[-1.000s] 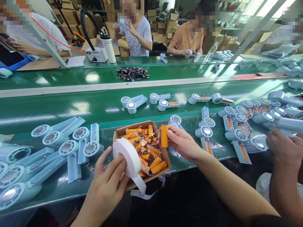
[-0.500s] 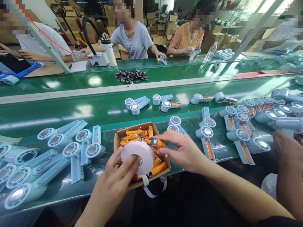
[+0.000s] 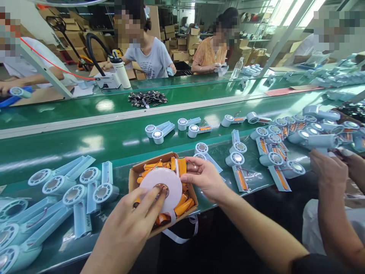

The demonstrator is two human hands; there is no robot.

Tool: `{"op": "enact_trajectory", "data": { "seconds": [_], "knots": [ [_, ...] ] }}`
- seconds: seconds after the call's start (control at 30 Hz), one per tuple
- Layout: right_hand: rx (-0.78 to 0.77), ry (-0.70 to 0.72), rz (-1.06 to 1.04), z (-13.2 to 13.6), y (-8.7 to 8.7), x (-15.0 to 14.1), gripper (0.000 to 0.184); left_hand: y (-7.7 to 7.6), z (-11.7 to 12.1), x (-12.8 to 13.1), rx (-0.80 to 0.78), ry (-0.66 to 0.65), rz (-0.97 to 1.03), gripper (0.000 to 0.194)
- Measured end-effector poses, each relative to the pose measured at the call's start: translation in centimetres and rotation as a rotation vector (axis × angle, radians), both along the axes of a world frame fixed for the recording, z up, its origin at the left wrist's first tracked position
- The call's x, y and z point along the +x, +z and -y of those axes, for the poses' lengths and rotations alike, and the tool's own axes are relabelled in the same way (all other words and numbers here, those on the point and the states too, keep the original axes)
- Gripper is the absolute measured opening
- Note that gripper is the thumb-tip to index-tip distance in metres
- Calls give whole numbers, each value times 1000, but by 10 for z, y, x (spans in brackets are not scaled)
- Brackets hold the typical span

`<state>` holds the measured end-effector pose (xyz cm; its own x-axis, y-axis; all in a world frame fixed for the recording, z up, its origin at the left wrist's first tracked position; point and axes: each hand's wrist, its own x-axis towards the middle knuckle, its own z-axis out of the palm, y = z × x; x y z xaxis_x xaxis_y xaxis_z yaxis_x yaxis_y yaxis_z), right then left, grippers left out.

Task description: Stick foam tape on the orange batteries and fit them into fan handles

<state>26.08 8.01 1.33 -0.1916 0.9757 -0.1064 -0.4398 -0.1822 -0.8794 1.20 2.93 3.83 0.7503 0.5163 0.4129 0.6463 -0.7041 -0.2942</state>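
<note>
My left hand (image 3: 129, 219) grips a roll of white tape (image 3: 174, 192), with fingertips pushed into its core. A loose strip (image 3: 178, 239) hangs from the roll in front of the box. Between the thumb and fingers of my right hand (image 3: 209, 180) is an orange battery (image 3: 181, 168) with thin wires, held upright against the roll's far right edge. A narrow white band shows along the battery's left side. Under both hands sits a cardboard box (image 3: 132, 182) full of wired orange batteries (image 3: 184, 207), partly covered by the roll.
Light blue fan housings (image 3: 75, 196) lie left of the box. More housings with orange batteries (image 3: 242, 179) lie to the right, near a co-worker's hand (image 3: 329, 167). Beyond are the green belt (image 3: 114, 139), a dark heap of small parts (image 3: 146, 99) and people across the line.
My right hand has turned the battery upright and brought it against the tape roll. The roll now faces me more flatly. Across the belt, a person has lifted a blue part.
</note>
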Motion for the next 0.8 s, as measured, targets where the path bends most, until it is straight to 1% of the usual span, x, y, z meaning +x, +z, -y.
{"op": "enact_trajectory", "data": {
  "seconds": [0.07,0.13,0.2,0.23,0.3,0.33,0.37,0.43,0.47,0.5,0.53,0.6,0.63,0.67,0.73,0.77,0.8],
  "knots": [
    [-38,-184,-195,11,-7,-15,52,-6,4,5,-44,-13,57,32],
    [-65,-333,-320,24,-11,-30,50,-13,9,9,-66,-19,119,31],
    [-68,-413,-367,31,-14,-38,49,-21,14,15,-76,-21,173,35],
    [-66,-420,-361,32,-14,-39,50,-25,16,19,-84,-20,199,36],
    [-49,-410,-306,25,-10,-28,55,-35,21,28,-121,-45,247,31],
    [-22,-431,-278,18,-5,-17,58,-41,24,32,-143,-104,261,27],
    [25,-480,-260,8,2,-3,59,-46,26,36,-153,-182,271,23],
    [177,-662,-259,-12,18,28,56,-54,25,36,-141,-318,294,21],
    [260,-754,-265,-21,25,43,54,-55,21,32,-143,-325,295,24],
    [327,-811,-251,-28,31,56,55,-53,15,25,-161,-274,289,30],
    [368,-821,-218,-32,33,67,56,-47,6,16,-209,-186,273,38],
    [380,-757,-121,-29,30,80,59,-29,-17,-4,-398,-44,222,49],
    [358,-707,-74,-23,24,83,59,-19,-30,-11,-501,-15,208,48],
    [331,-668,-36,-15,18,86,59,-9,-44,-15,-587,-14,216,40],
    [271,-638,14,1,5,91,58,6,-76,-8,-691,-5,256,21],
    [241,-641,33,9,0,93,58,10,-94,3,-708,25,257,21],
    [211,-649,48,15,-3,96,58,13,-114,19,-704,74,220,26]
  ]
}}
